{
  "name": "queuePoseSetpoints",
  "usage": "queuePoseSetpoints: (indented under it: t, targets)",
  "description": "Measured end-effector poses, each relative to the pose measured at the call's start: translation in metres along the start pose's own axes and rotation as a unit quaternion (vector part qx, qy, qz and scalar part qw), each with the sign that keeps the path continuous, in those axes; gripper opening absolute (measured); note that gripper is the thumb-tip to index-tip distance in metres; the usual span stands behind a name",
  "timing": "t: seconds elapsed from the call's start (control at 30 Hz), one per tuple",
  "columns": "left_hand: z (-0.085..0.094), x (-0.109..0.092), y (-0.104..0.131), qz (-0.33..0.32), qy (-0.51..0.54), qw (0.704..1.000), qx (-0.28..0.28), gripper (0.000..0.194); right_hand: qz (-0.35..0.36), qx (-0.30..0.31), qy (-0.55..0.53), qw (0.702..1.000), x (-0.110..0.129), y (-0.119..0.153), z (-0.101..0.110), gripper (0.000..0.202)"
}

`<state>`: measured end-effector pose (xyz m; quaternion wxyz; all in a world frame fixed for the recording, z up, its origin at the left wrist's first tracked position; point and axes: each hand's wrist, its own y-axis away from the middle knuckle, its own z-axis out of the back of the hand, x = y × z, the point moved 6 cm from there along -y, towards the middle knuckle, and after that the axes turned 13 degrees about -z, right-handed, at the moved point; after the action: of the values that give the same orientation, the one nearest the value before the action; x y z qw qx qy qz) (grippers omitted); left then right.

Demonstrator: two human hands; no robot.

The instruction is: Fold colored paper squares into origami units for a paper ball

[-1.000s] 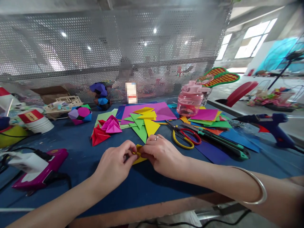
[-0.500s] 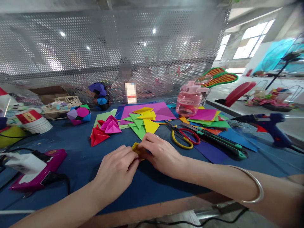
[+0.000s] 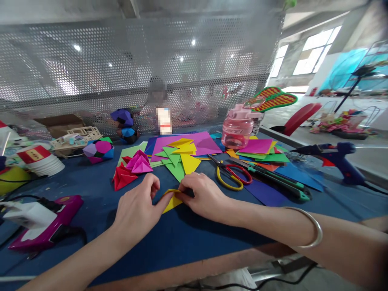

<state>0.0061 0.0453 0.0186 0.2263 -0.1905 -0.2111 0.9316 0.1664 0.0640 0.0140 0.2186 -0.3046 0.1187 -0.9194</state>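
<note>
A small folded piece of yellow paper [image 3: 172, 203] is between my hands, just above or on the blue tabletop. My right hand [image 3: 204, 196] pinches its right end, with the fingertips partly hidden behind the knuckles. My left hand [image 3: 138, 202] has its thumb stretched out against the paper's left edge, while its fingers curl apart from the thumb. Beyond the hands lie yellow folded papers [image 3: 190, 163] and green folded papers [image 3: 175, 169]. Pink folded paper pieces [image 3: 139, 161] and red ones [image 3: 123, 178] stand to the left of these.
Scissors [image 3: 233, 176] and a green-and-black cutter [image 3: 281, 184] lie to the right, near paper sheets [image 3: 254, 146]. A pink bottle [image 3: 237, 129] stands behind them. At far right is a blue glue gun [image 3: 339, 157]; at left, a purple power strip [image 3: 68, 206] with cables and stacked paper cups [image 3: 45, 161].
My left fingers have lifted off the yellow paper and spread from the thumb, uncovering more of it. My right hand keeps its pinch. The whole view has shifted slightly.
</note>
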Motion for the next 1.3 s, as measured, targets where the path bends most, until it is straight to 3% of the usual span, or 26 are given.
queuePoseSetpoints:
  t: [0.17,0.23,0.37,0.4,0.53,0.63,0.9,1.03,1.13,1.3]
  targets:
    - [-0.013,-0.003,-0.005,-0.034,0.181,0.981,0.059,0.028,0.03,-0.053,-0.044,0.997,0.009,0.004,0.013,0.009]
    - [-0.016,-0.007,-0.006,-0.056,0.212,0.972,0.079,0.02,0.035,-0.054,-0.057,0.996,0.011,0.006,0.014,0.009]
    - [-0.015,-0.01,-0.004,-0.066,0.234,0.967,0.071,0.022,0.021,-0.043,-0.077,0.996,0.014,0.009,0.012,0.005]
    - [-0.014,-0.011,-0.004,-0.066,0.233,0.968,0.068,0.02,0.012,-0.032,-0.085,0.996,0.014,0.009,0.011,0.002]
    - [-0.012,-0.013,-0.001,-0.066,0.22,0.971,0.066,0.019,-0.03,0.07,-0.138,0.988,0.012,0.009,-0.001,0.021]
    - [-0.012,-0.014,0.002,-0.067,0.211,0.973,0.061,0.021,-0.008,0.106,-0.163,0.981,0.016,0.012,-0.005,0.032]
    - [-0.009,-0.016,-0.001,-0.075,0.226,0.97,0.044,0.023,0.136,-0.019,-0.124,0.983,0.03,0.023,0.008,0.046]
    - [-0.004,-0.02,-0.001,-0.091,0.226,0.969,0.046,0.025,0.155,-0.033,-0.111,0.981,0.032,0.024,0.012,0.047]
    - [-0.001,-0.023,0.001,-0.103,0.209,0.972,0.042,0.028,0.125,-0.007,-0.138,0.982,0.031,0.022,0.012,0.043]
    - [-0.001,-0.025,0.005,-0.115,0.167,0.978,0.038,0.025,0.055,0.11,-0.217,0.968,0.026,0.019,-0.001,0.04]
